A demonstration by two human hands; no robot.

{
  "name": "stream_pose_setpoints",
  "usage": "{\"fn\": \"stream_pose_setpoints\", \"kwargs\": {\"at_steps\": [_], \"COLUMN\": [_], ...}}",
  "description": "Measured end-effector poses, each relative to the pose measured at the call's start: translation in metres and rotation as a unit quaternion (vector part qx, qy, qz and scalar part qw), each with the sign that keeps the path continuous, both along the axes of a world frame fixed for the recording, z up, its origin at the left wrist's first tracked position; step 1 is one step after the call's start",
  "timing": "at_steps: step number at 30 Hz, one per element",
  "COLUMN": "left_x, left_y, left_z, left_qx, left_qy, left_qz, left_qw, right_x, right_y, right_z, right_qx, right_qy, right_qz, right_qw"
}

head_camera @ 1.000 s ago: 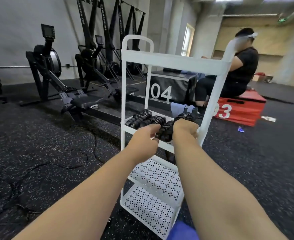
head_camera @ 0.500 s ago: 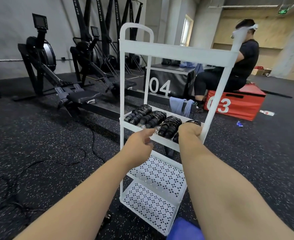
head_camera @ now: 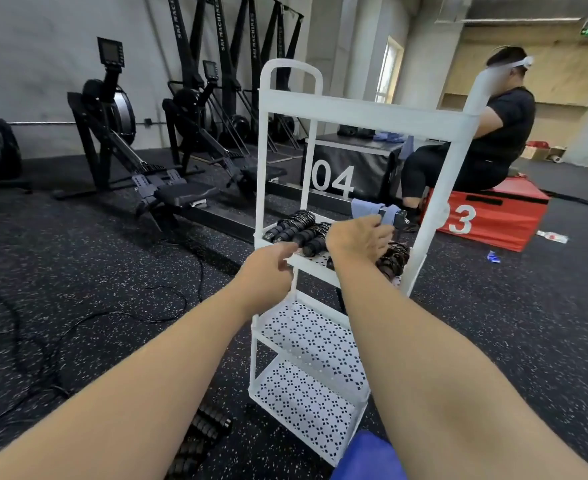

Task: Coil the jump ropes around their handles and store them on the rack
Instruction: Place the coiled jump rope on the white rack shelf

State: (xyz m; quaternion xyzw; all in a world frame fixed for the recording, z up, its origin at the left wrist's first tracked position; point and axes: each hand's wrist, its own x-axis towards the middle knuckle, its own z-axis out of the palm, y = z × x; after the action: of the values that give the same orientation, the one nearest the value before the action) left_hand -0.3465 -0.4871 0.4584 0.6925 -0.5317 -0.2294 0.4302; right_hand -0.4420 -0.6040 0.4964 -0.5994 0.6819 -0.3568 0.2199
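Observation:
A white rack (head_camera: pixel 362 117) stands in front of me, with several coiled black jump ropes (head_camera: pixel 294 228) lying side by side on its middle shelf. My left hand (head_camera: pixel 268 271) is at that shelf's front rim, thumb on top and fingers curled under the edge. Above the row, my right hand (head_camera: pixel 358 237) covers one bundle, its fingers relaxed and partly hidden. A further coiled rope (head_camera: pixel 394 259) lies free at the shelf's right end, just right of my right wrist. Two black ribbed handles (head_camera: pixel 199 434) lie on the floor under my left forearm.
Loose black ropes (head_camera: pixel 168 306) trail over the speckled floor at left. Rowing machines (head_camera: pixel 112 150) line the wall. Behind the rack are a black box marked 04 (head_camera: pixel 334 178) and a red box (head_camera: pixel 493 216) with a person sitting on it. The two lower perforated shelves (head_camera: pixel 306 341) hold nothing.
My right hand has let go of the bundle it set at the shelf's right end and moved left and up over the row. My left hand stayed at the shelf rim.

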Motion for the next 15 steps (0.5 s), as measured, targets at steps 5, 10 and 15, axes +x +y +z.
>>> {"fn": "stream_pose_setpoints", "kwargs": {"at_steps": [5, 10, 15], "left_x": [0.024, 0.055, 0.094], "left_y": [0.037, 0.097, 0.171], "left_z": [0.021, 0.034, 0.031], "left_qx": [-0.018, 0.004, 0.026], "left_qy": [-0.048, -0.067, -0.084], "left_qz": [0.054, 0.129, 0.246], "left_qw": [0.997, 0.989, 0.965], "right_x": [0.06, 0.112, 0.15], "right_y": [0.046, 0.114, 0.179], "right_z": [0.002, -0.002, -0.013], "right_qx": [-0.062, -0.114, -0.138], "right_qy": [0.049, 0.052, 0.071], "right_qz": [0.128, 0.244, 0.344], "right_qw": [0.989, 0.962, 0.926]}}
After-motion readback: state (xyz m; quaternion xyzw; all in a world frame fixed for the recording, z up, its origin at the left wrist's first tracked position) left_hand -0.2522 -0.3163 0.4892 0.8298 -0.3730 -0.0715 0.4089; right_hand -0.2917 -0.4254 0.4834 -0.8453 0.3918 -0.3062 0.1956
